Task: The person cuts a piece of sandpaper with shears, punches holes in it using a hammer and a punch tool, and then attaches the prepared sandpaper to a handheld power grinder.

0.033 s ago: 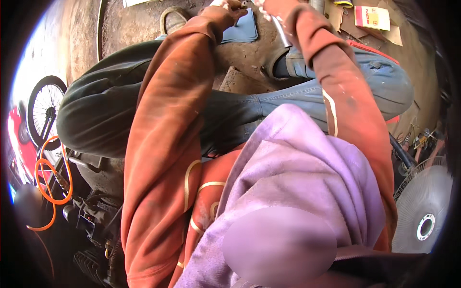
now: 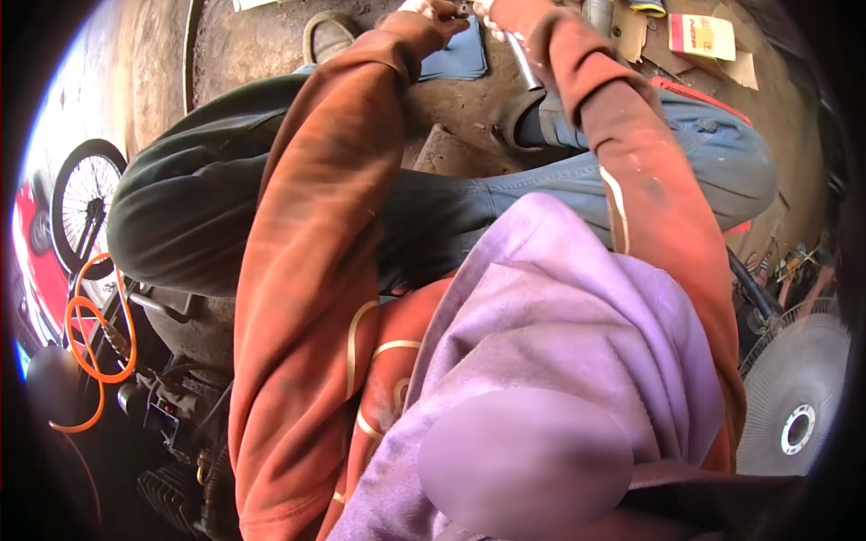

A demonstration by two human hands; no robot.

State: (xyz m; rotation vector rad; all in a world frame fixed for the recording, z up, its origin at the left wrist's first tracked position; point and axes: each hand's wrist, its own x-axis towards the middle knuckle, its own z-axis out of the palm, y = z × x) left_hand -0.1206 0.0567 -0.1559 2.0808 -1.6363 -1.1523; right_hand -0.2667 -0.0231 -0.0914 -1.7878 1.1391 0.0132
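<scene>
Both hands are close together at the top edge, partly cut off by the frame. My left hand (image 2: 437,13) has its fingers curled around something small and dark that I cannot make out. Just to its right, my right hand (image 2: 498,16) is closed, with pale, whitish fingers. From beneath it a smooth silver metal bar (image 2: 524,63) slants down toward my shoe (image 2: 521,124), apparently held in that hand; its upper end is hidden. Below my left hand a flat blue-grey sheet (image 2: 458,56) lies on the dirty floor.
A red-and-yellow box (image 2: 702,36) lies on torn cardboard (image 2: 740,70) at the far right. A sandal (image 2: 330,38) shows beyond my left knee. A spoked wheel (image 2: 88,207), an orange hose (image 2: 97,370) and machinery (image 2: 171,406) stand left; a fan (image 2: 794,397) stands right.
The hands keep almost the same place and grip, and the view has shifted very slightly. At the far left edge, the red shape outside looks a little different.
</scene>
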